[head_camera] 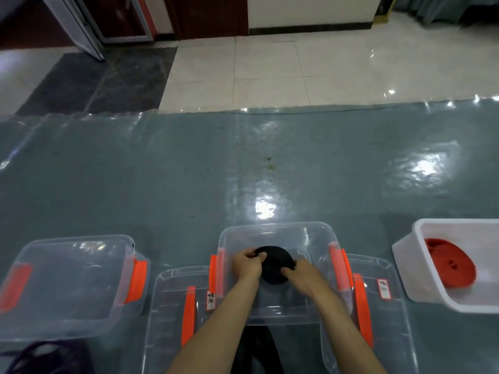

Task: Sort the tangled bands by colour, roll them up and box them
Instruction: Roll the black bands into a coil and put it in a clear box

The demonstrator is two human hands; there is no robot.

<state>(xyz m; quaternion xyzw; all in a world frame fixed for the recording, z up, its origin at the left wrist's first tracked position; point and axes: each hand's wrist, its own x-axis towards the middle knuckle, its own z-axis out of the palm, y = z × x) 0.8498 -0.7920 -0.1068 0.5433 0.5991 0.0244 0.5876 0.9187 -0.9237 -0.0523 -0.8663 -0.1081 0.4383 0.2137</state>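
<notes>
I see my left hand and right hand both holding the black roll, maybe inside the clear box.

Tiled hall floor, plastic sheet

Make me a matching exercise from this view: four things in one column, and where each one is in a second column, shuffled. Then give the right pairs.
Things
1. black roll
2. red roll
3. purple band
4. left clear box

Places
A. in the white tub at the right
B. loose at the bottom left corner
C. held by both hands over the middle clear box
D. at the left, nothing visible inside

Pairs: 1-C, 2-A, 3-B, 4-D
</notes>
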